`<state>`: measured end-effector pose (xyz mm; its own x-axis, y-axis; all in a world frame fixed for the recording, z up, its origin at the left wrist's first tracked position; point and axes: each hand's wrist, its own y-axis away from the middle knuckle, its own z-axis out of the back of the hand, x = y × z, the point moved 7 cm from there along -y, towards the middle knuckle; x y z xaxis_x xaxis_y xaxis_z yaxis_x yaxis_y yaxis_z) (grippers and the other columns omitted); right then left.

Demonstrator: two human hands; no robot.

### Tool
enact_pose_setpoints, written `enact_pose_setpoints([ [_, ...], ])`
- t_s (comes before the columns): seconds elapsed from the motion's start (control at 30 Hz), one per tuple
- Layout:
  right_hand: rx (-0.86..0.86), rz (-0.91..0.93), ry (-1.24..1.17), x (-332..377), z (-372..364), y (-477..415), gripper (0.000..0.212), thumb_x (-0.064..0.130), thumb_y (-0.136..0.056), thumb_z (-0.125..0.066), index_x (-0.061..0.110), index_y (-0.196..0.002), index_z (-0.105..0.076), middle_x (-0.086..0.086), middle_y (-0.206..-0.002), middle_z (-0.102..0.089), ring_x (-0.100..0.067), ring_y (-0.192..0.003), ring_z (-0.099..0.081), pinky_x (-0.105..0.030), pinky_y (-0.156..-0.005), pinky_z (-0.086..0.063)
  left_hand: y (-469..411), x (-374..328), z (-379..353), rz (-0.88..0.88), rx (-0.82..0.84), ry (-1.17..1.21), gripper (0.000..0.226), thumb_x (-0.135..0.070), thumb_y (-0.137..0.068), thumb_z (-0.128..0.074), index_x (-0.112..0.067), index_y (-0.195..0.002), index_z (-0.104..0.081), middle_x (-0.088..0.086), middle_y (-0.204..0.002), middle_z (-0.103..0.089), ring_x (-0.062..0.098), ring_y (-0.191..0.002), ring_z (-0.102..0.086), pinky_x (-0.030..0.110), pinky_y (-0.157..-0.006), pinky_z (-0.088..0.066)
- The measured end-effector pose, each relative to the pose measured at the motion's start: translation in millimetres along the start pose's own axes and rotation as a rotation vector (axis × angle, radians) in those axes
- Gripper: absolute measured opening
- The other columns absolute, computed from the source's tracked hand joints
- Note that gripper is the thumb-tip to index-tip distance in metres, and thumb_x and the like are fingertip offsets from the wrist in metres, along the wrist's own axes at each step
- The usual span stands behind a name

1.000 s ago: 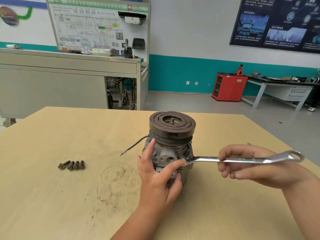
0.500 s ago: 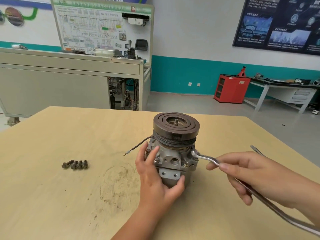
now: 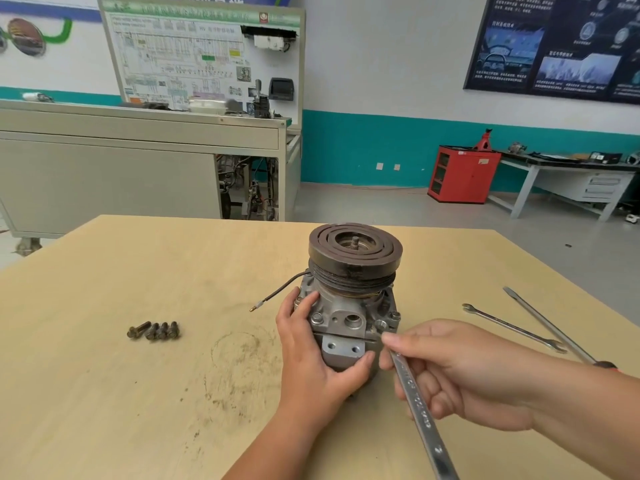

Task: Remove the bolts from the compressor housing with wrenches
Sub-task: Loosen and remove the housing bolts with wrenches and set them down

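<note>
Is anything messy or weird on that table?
Yes: a brownish ring-shaped smudge dirties the table left of the compressor, probably grime from it. The compressor's thin black wire also dangles loose, plugged into nothing.

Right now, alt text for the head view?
A person's left hand grips an upright compressor on a wooden table while the right hand holds a wrench at a housing bolt. Four loose bolts lie left; a spare wrench and screwdriver right.
</note>
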<state>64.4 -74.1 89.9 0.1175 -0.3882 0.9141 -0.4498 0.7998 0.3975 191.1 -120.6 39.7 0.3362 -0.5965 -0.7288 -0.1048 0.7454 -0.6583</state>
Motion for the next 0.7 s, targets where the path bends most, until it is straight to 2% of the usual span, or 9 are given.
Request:
enact_pose_setpoints([
  [0.2, -0.093, 0.013, -0.040, 2, 7, -7, 0.030, 0.023, -0.090, -0.052, 0.005, -0.069, -0.062, -0.010, -0.051, -0.061, -0.011, -0.035, -0.056, -0.015, -0.032, -0.043, 0, 1, -1, 0.006, -0.004, 0.000, 0.080, -0.056, -0.061, -0.068, -0.027, -0.129, -0.036, 0.011, -0.145, -0.024, -0.003, -0.139, -0.014, 0.004, -0.106, -0.017],
  [0.33, -0.016, -0.032, 0.048, 1, 5, -7, 0.027, 0.029, -0.085, -0.055, 0.009, -0.068, -0.060, -0.008, -0.048, -0.059, -0.010, -0.032, -0.053, -0.015, -0.031, -0.041, 0, 1, -1, 0.006, 0.004, 0.005, 0.081, -0.054, -0.060, -0.069, -0.026, -0.129, -0.036, 0.012, -0.144, -0.024, -0.006, -0.137, -0.012, 0.003, -0.105, -0.016],
  [0.4, 0.060, -0.121, 0.250, 6, 14, -7, 0.026, 0.037, -0.078, -0.056, 0.013, -0.068, -0.058, -0.004, -0.047, -0.058, -0.007, -0.031, -0.051, -0.015, -0.032, -0.040, 0, 0, -1, 0.004, 0.006, 0.006, 0.082, -0.053, -0.059, -0.069, -0.024, -0.128, -0.036, 0.013, -0.144, -0.024, -0.008, -0.136, -0.013, 0.003, -0.105, -0.016],
  [0.5, 0.140, -0.229, 0.810, 27, 42, -11, 0.028, 0.038, -0.093, -0.045, 0.019, -0.074, -0.052, 0.010, -0.050, -0.055, -0.003, -0.041, -0.052, -0.014, -0.046, -0.041, 0, 1, -2, 0.017, 0.015, 0.015, 0.081, -0.051, -0.058, -0.067, -0.023, -0.128, -0.036, 0.012, -0.144, -0.022, -0.011, -0.135, -0.012, 0.001, -0.104, -0.016],
  [0.57, 0.108, -0.164, 1.082, 44, 58, -19, 0.027, 0.036, -0.099, -0.041, 0.026, -0.080, -0.057, 0.014, -0.056, -0.051, -0.002, -0.052, -0.049, -0.015, -0.058, -0.039, 0, 2, -2, 0.023, 0.024, 0.025, 0.080, -0.051, -0.058, -0.067, -0.025, -0.128, -0.037, 0.010, -0.144, -0.021, -0.009, -0.136, -0.012, 0.001, -0.104, -0.016],
  [0.63, 0.058, -0.064, 1.231, 61, 66, -25, 0.023, 0.037, -0.099, -0.042, 0.039, -0.087, -0.061, 0.016, -0.065, -0.050, 0.002, -0.061, -0.046, -0.013, -0.064, -0.039, 1, 3, -2, 0.026, 0.027, 0.023, 0.081, -0.051, -0.058, -0.067, -0.026, -0.128, -0.037, 0.008, -0.144, -0.020, -0.008, -0.136, -0.011, 0.001, -0.103, -0.016],
  [0.7, 0.093, -0.042, 1.185, 60, 71, -25, 0.023, 0.033, -0.099, -0.042, 0.043, -0.094, -0.062, 0.017, -0.071, -0.056, 0.005, -0.070, -0.052, -0.013, -0.071, -0.042, 1, 3, -2, 0.028, 0.026, 0.019, 0.080, -0.052, -0.058, -0.067, -0.027, -0.128, -0.037, 0.008, -0.144, -0.020, -0.009, -0.136, -0.010, 0.001, -0.103, -0.016],
])
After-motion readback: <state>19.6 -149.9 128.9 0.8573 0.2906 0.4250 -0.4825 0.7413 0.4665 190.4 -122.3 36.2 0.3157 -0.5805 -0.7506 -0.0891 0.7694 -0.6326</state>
